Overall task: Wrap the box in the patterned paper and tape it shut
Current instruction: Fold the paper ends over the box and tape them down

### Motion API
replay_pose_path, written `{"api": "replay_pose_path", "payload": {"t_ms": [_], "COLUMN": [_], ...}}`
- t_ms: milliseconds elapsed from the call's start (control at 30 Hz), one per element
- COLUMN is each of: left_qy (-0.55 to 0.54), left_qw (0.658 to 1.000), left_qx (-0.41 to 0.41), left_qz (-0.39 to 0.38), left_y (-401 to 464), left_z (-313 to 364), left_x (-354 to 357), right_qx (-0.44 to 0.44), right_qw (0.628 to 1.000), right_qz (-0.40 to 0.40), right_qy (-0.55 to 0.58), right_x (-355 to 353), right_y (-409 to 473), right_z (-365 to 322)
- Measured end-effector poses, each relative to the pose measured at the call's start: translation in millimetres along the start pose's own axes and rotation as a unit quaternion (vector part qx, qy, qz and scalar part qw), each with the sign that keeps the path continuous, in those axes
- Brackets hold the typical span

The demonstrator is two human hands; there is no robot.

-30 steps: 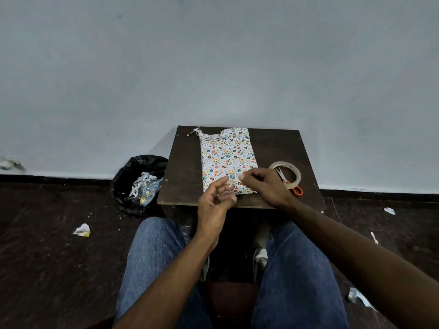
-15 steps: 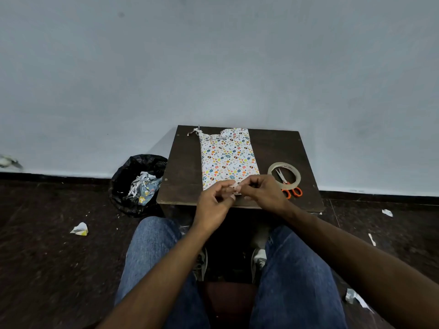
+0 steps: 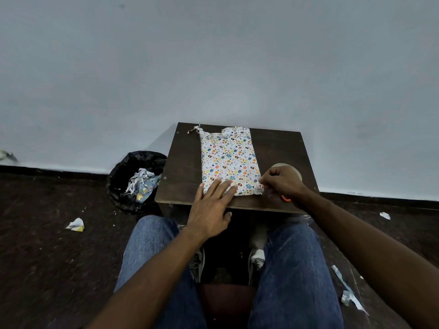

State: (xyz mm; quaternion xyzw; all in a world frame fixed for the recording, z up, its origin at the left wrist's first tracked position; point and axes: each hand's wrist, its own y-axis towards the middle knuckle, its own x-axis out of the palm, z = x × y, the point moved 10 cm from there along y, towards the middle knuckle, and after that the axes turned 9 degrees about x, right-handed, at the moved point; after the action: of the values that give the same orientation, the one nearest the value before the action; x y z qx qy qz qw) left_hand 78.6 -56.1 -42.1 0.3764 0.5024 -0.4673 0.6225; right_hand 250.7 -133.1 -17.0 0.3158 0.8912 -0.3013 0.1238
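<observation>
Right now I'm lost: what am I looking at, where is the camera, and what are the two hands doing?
No machine here: a seated person's bare hands, filmed from a head-worn camera looking down. On the small dark wooden table lies the box wrapped in white patterned paper. The left hand presses flat on its near end. The right hand has a pinching grip at the box's near right corner; what it pinches is unclear. It hides most of the tan tape roll and orange-handled scissors.
</observation>
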Motion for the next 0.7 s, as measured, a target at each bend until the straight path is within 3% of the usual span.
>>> {"api": "replay_pose_path", "payload": {"t_ms": [267,700], "left_qy": [-0.036,-0.082], "left_qw": [0.999,0.995], "left_qx": [-0.02,-0.019], "left_qz": [0.023,0.046], "left_y": [-0.9,0.1], "left_z": [-0.7,-3.4], "left_x": [3.3,6.6], "right_qx": [-0.02,-0.014], "right_qw": [0.982,0.943], "right_qz": [-0.067,-0.114], "right_qy": [-0.177,-0.312], "right_x": [17.5,34.4], "right_y": [13.1,33.6], "right_z": [-15.1,-22.2]}}
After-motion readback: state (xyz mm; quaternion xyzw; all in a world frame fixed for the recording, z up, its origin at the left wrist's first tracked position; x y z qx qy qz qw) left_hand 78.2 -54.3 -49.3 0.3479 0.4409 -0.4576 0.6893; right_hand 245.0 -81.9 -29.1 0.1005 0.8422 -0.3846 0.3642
